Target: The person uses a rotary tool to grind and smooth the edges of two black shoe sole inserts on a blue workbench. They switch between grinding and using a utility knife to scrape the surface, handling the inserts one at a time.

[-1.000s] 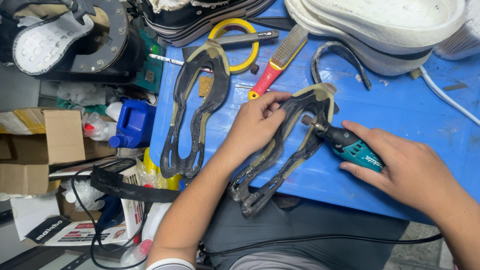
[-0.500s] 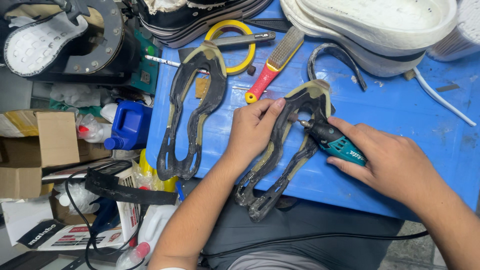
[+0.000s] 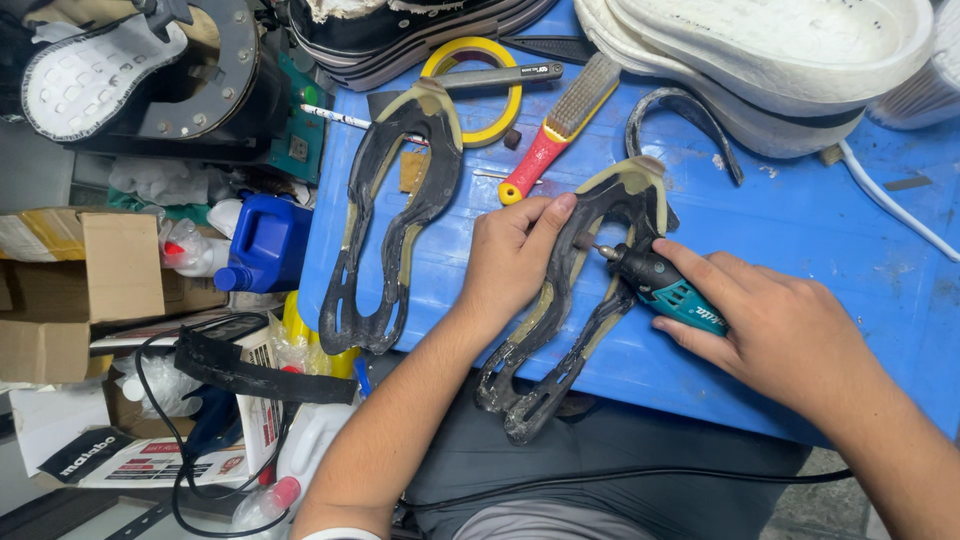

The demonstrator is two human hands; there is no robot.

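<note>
As a dark rubber outsole (image 3: 560, 310) lay across the near edge of the blue table (image 3: 820, 240), its heel end overhanging toward the person, it was pinned flat by the left hand (image 3: 515, 255), fingers spread and pressed on its left rail. A teal rotary tool (image 3: 665, 288) was gripped by the right hand (image 3: 780, 330), fingers wrapped tight around its body, the bit pointed left and touching the sole's inner edge. The sole's long axis ran from near-left to far-right, between both hands. A second outsole (image 3: 395, 220) was seen to the left, well apart. Farther back, a red-handled wire brush (image 3: 560, 125), a yellow tape roll (image 3: 478, 85) and white midsoles (image 3: 770, 50) were laid.
</note>
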